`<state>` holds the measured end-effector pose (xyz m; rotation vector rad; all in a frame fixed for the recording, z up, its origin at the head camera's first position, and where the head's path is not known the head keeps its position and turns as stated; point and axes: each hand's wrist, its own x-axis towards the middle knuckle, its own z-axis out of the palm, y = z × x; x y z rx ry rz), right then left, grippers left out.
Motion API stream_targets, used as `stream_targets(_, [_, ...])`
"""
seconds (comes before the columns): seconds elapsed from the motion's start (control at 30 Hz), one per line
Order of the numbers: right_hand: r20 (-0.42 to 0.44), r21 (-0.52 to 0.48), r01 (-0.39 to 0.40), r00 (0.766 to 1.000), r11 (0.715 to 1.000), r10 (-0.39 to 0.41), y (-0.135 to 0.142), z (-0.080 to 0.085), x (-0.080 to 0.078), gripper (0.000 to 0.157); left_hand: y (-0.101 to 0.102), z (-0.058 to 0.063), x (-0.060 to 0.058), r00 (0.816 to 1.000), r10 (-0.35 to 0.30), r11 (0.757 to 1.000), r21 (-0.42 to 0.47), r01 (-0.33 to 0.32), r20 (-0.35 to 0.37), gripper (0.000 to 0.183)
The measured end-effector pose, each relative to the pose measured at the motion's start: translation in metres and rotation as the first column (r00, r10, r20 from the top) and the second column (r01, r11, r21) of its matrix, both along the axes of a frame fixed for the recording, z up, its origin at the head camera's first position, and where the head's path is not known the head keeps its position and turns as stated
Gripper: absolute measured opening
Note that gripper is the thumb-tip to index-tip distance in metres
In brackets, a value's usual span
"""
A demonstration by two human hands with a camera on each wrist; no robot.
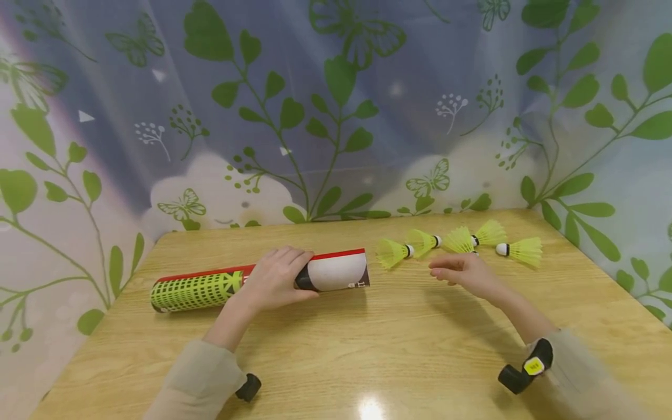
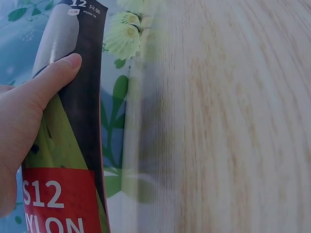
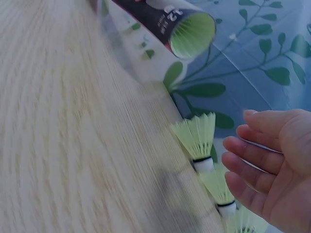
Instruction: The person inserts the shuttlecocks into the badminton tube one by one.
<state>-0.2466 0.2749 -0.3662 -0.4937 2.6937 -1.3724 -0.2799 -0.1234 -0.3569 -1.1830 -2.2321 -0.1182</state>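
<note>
My left hand [image 1: 278, 277] grips a shuttlecock tube [image 1: 336, 271] near its right half, thumb along the near side. The tube lies lengthwise on the table, with a yellow mesh print, red stripe and black-and-white end. In the right wrist view, the tube's mouth [image 3: 193, 36] faces the camera, and a yellow-green feathered skirt shows inside. My right hand [image 1: 469, 274] hovers with loosely bent fingers and holds nothing. Beyond it lie several yellow shuttlecocks with white heads, among them one at the left [image 1: 391, 254] and one at the right [image 1: 522, 251].
The wooden table [image 1: 399, 350] reaches back to a curtain [image 1: 294, 116] printed with leaves and butterflies. A black wrist camera [image 1: 517, 378] sits at the right sleeve, another [image 1: 249, 387] at the left.
</note>
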Motion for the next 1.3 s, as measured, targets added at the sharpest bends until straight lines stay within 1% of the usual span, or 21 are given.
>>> stream_targets(0.17, [-0.015, 0.027, 0.033, 0.999, 0.999, -0.032, 0.025, 0.002, 0.003, 0.044, -0.001, 0.001, 0.000, 1.000, 0.005, 1.000, 0.000, -0.005, 0.016, 0.071])
stream_targets(0.37, [-0.028, 0.033, 0.115, 0.993, 0.993, -0.114, 0.054, 0.006, 0.006, 0.044, -0.002, 0.001, 0.001, 1.000, 0.016, 1.000, -0.006, -0.016, 0.025, 0.071])
stream_targets(0.5, [-0.042, 0.066, 0.177, 0.984, 0.982, -0.174, 0.077, 0.006, 0.009, 0.047, -0.002, 0.000, 0.001, 0.999, 0.019, 1.000, -0.009, -0.019, 0.026, 0.070])
stream_targets(0.8, [-0.035, 0.143, 0.253, 0.967, 0.957, -0.251, 0.127, 0.004, 0.014, 0.053, -0.002, -0.001, 0.000, 0.999, 0.016, 1.000, -0.008, -0.016, 0.035, 0.071])
stream_targets(0.87, [-0.018, 0.139, 0.265, 0.964, 0.954, -0.265, 0.136, 0.003, 0.014, 0.055, -0.002, -0.001, 0.000, 0.999, 0.017, 1.000, -0.007, -0.017, 0.036, 0.071])
stream_targets(0.97, [-0.001, 0.100, 0.294, 0.955, 0.951, -0.295, 0.148, 0.002, 0.012, 0.057, -0.002, -0.001, 0.000, 0.999, 0.020, 1.000, -0.009, -0.020, 0.037, 0.071])
stream_targets(1.1, [-0.001, 0.052, 0.335, 0.942, 0.941, -0.336, 0.159, 0.000, 0.010, 0.057, -0.002, 0.000, 0.000, 0.999, 0.021, 1.000, -0.009, -0.020, 0.037, 0.071])
stream_targets(1.3, [0.001, 0.073, 0.375, 0.927, 0.924, -0.376, 0.171, -0.002, 0.007, 0.061, -0.002, -0.001, 0.000, 0.999, 0.017, 1.000, -0.014, -0.017, 0.026, 0.070])
